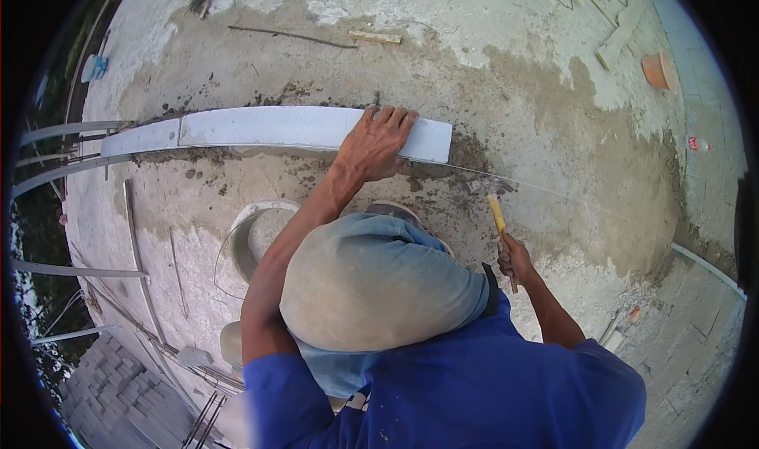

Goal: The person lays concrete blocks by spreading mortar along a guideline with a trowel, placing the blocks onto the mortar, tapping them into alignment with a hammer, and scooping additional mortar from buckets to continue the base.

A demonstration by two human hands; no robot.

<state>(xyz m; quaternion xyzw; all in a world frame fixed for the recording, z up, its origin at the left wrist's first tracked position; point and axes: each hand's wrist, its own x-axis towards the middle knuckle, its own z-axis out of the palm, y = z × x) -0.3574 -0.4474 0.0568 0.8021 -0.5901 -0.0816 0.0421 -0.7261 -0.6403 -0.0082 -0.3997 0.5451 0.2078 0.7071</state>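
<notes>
My left hand [378,139] grips the right-hand end of a row of long white blocks [265,126], fingers curled over the far edge. The row lies on a bed of dark wet mortar on the rough concrete. A thin string [530,186] runs from the block's right end toward the right. At lower right, my right hand [512,258] is closed round the yellow and wooden handle of a hammer [496,212]; the hammer's metal head rests just below the string, right of the block.
A bucket [262,243] sits left of my bent knee, partly behind my left arm. Metal bars [75,269] and stacked grey blocks [111,390] are at left. A clay pot [658,71], a plastic bottle [699,144] and scattered wood scraps [375,36] lie around the edges.
</notes>
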